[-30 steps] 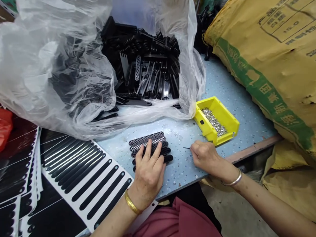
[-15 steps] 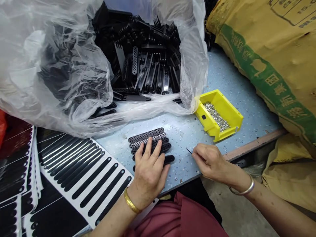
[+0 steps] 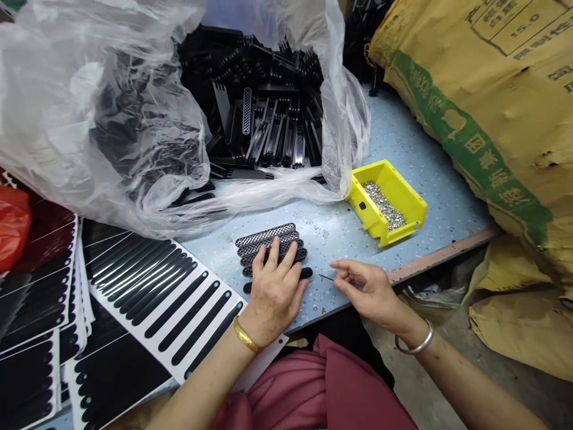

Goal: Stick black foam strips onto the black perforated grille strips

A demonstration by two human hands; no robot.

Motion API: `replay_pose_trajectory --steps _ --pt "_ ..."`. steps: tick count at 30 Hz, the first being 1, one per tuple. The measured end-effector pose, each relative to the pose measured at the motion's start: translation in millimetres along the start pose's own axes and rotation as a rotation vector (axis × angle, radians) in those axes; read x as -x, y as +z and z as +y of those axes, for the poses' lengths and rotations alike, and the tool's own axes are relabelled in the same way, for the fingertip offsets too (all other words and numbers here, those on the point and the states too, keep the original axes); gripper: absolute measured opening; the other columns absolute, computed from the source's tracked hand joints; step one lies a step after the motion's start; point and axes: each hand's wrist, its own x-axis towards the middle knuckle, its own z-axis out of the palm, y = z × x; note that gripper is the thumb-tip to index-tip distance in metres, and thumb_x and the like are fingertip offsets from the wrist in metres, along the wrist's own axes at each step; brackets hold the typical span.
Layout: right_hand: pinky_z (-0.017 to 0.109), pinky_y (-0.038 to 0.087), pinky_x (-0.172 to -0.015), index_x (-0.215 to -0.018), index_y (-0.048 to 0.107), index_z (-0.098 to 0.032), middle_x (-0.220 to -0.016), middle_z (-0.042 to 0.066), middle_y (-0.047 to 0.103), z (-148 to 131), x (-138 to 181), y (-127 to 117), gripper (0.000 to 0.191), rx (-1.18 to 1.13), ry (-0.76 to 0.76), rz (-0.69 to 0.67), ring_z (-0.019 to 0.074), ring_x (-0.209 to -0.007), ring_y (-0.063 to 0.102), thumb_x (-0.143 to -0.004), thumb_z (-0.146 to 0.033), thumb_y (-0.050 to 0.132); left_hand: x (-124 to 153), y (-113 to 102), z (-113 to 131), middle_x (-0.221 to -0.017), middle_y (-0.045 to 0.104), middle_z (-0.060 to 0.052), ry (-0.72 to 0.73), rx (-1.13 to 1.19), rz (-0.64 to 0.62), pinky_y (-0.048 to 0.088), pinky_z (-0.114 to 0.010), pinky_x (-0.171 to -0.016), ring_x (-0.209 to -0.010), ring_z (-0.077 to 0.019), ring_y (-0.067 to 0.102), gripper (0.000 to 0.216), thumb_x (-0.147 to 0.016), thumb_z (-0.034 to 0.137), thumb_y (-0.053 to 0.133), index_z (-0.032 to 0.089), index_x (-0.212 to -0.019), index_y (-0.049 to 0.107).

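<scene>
My left hand [image 3: 274, 286] lies flat, fingers stretched out, on a row of black perforated strips [image 3: 267, 235] set side by side on the blue speckled table [image 3: 403, 143]. My right hand [image 3: 367, 286] is just right of them, fingers pinched on a thin dark needle-like tool [image 3: 326, 277] whose tip points left toward the strips. A yellow bin [image 3: 405, 197] holding small silver screws [image 3: 384, 205] stands behind the right hand.
A large clear plastic bag [image 3: 111, 119] full of black plastic parts [image 3: 264, 113] fills the back. White sheets with black oblong stickers [image 3: 165, 298] lie at the left. A big yellow sack [image 3: 492, 107] leans at the right, past the table's edge [image 3: 443, 254].
My right hand has moved left toward the strips, carrying the thin tool. My left hand has stayed flat on the strips. The view has shifted slightly.
</scene>
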Motion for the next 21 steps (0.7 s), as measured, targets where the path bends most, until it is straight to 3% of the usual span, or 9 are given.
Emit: replay_pose_trajectory --steps 2,5,9,15,18,21 --pt "0.027 0.048 -0.057 -0.097 0.068 -0.018 -0.071 0.002 0.064 -2.3 5.3 4.7 0.019 -0.048 -0.018 0.03 0.0153 -0.061 0.06 -0.081 -0.025 0.061 0.3 1.5 0.1 -0.138 0.057 -0.013 0.007 -0.001 -0.005 0.031 -0.064 -0.107 -0.137 -0.0414 0.038 0.016 -0.089 0.022 0.057 0.016 -0.099 0.066" --pt "0.026 0.046 -0.056 -0.081 0.068 -0.018 -0.069 0.002 0.063 -6.8 10.3 10.6 0.008 -0.019 -0.062 0.05 0.0144 -0.06 0.057 -0.081 -0.022 0.061 0.8 3.7 0.5 -0.138 0.057 -0.014 0.005 0.007 -0.005 0.032 -0.063 -0.106 -0.138 -0.0406 0.038 0.014 -0.089 0.022 0.056 0.015 -0.096 0.066" --pt "0.024 0.042 -0.053 -0.072 0.06 -0.019 -0.066 0.001 0.059 -13.6 11.4 18.7 0.014 0.03 -0.043 0.069 0.0133 -0.057 0.054 -0.085 -0.02 0.055 1.4 5.4 0.4 -0.136 0.058 -0.015 -0.004 0.03 0.002 0.032 -0.061 -0.106 -0.138 -0.0392 0.038 0.014 -0.089 0.021 0.056 0.015 -0.095 0.066" --pt "0.026 0.041 -0.057 -0.082 0.057 -0.019 -0.066 0.001 0.059 -15.2 11.5 26.6 0.014 0.295 -0.222 0.059 0.0137 -0.057 0.055 -0.09 -0.016 0.046 2.5 7.0 -0.9 -0.138 0.056 -0.016 0.0 0.044 -0.012 0.031 -0.06 -0.108 -0.138 -0.0388 0.037 0.015 -0.089 0.021 0.055 0.014 -0.094 0.066" --pt "0.028 0.045 -0.068 -0.091 0.059 -0.019 -0.079 0.006 0.065 -12.5 11.2 28.2 0.017 0.338 -0.294 0.076 0.0165 -0.07 0.061 -0.093 -0.014 0.043 3.0 7.9 -1.1 -0.138 0.057 -0.016 -0.003 0.049 -0.013 0.031 -0.06 -0.108 -0.139 -0.0383 0.036 0.015 -0.089 0.021 0.055 0.014 -0.094 0.066" --pt "0.027 0.045 -0.065 -0.088 0.06 -0.018 -0.074 0.005 0.063 -10.8 9.4 30.1 0.015 0.364 -0.348 0.083 0.016 -0.066 0.059 -0.093 -0.015 0.046 3.1 8.1 -0.9 -0.137 0.057 -0.016 -0.006 0.055 -0.016 0.031 -0.06 -0.108 -0.139 -0.0383 0.036 0.015 -0.089 0.022 0.054 0.014 -0.094 0.066"
